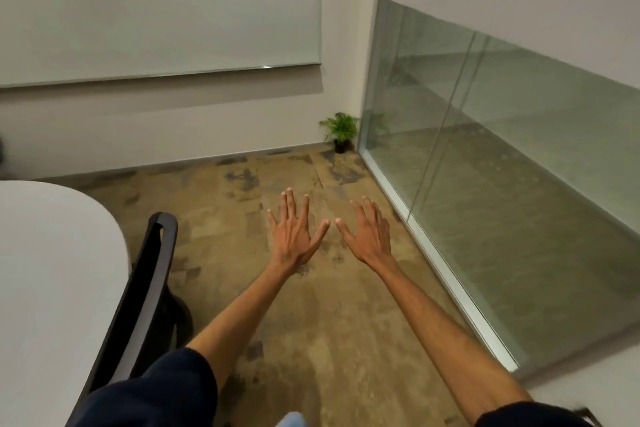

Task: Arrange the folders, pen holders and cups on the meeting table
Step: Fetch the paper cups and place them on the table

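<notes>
Both arms reach straight out over the floor. My left hand point(294, 230) is spread flat, palm down, fingers straight, holding nothing. My right hand point(369, 232) is beside it, also spread flat and empty, the two thumbs almost touching. The white meeting table point(52, 270) shows its rounded end at the left, well apart from both hands. No folder, pen holder or cup is in view.
A black office chair point(149, 291) stands against the table's edge, just left of my left arm. A glass partition point(502, 184) runs along the right. A small potted plant point(341, 130) sits in the far corner. A whiteboard point(156, 7) hangs on the back wall. The floor is brown carpet.
</notes>
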`<state>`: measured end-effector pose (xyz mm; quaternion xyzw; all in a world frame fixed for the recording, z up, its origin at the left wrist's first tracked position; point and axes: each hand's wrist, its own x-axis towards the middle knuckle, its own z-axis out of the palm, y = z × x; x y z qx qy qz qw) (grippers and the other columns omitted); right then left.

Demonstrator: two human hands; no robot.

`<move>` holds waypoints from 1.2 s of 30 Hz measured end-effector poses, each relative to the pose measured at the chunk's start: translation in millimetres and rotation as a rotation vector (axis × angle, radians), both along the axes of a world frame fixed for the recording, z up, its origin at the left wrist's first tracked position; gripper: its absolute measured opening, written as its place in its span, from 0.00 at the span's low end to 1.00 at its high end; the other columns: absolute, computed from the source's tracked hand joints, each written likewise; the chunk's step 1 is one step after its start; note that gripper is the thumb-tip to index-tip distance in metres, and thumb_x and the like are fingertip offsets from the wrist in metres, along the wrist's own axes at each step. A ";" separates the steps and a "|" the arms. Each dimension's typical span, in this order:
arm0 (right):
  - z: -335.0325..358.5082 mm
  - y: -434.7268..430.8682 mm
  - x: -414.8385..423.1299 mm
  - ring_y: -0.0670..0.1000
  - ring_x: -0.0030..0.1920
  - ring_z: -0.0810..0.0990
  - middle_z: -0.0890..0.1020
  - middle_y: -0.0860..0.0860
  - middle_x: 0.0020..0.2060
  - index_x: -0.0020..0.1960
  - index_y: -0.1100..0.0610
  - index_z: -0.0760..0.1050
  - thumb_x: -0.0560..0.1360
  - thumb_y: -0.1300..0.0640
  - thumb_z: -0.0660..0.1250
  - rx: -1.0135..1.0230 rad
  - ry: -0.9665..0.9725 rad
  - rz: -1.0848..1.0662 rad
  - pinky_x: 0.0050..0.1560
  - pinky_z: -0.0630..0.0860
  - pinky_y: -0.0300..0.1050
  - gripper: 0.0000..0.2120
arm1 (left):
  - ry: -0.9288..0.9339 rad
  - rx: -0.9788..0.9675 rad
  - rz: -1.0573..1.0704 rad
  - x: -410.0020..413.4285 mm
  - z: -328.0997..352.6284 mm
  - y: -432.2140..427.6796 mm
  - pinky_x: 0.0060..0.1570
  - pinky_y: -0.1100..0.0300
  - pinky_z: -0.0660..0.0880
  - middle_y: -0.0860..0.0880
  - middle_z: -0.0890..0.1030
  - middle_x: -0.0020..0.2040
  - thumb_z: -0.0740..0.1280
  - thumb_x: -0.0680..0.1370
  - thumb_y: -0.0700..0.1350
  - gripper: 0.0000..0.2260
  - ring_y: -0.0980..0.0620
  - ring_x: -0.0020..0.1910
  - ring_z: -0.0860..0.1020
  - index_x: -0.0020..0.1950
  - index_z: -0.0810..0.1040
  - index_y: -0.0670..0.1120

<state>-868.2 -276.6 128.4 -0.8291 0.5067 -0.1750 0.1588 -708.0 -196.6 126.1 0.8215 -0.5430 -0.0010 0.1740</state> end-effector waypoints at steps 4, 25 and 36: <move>-5.8 -54.5 45.0 0.53 0.80 0.50 0.54 0.51 0.80 0.79 0.49 0.56 0.78 0.33 0.54 0.055 -0.021 0.070 0.77 0.53 0.61 0.35 | 0.038 0.026 0.068 37.5 -5.9 -46.9 0.75 0.33 0.46 0.41 0.41 0.80 0.46 0.78 0.70 0.38 0.43 0.79 0.40 0.81 0.48 0.48; -6.1 -329.4 354.5 0.54 0.79 0.55 0.56 0.52 0.79 0.79 0.54 0.54 0.80 0.35 0.53 0.100 0.003 0.321 0.76 0.56 0.61 0.35 | 0.162 0.114 0.310 313.7 -26.5 -260.0 0.77 0.40 0.50 0.41 0.50 0.80 0.47 0.80 0.66 0.35 0.43 0.80 0.47 0.80 0.52 0.45; -24.0 -432.6 550.6 0.53 0.79 0.54 0.56 0.52 0.79 0.79 0.55 0.55 0.80 0.36 0.53 0.128 0.009 0.509 0.78 0.53 0.59 0.34 | 0.112 0.057 0.399 483.3 -33.6 -356.6 0.78 0.42 0.48 0.48 0.54 0.80 0.45 0.81 0.64 0.32 0.48 0.80 0.47 0.80 0.54 0.47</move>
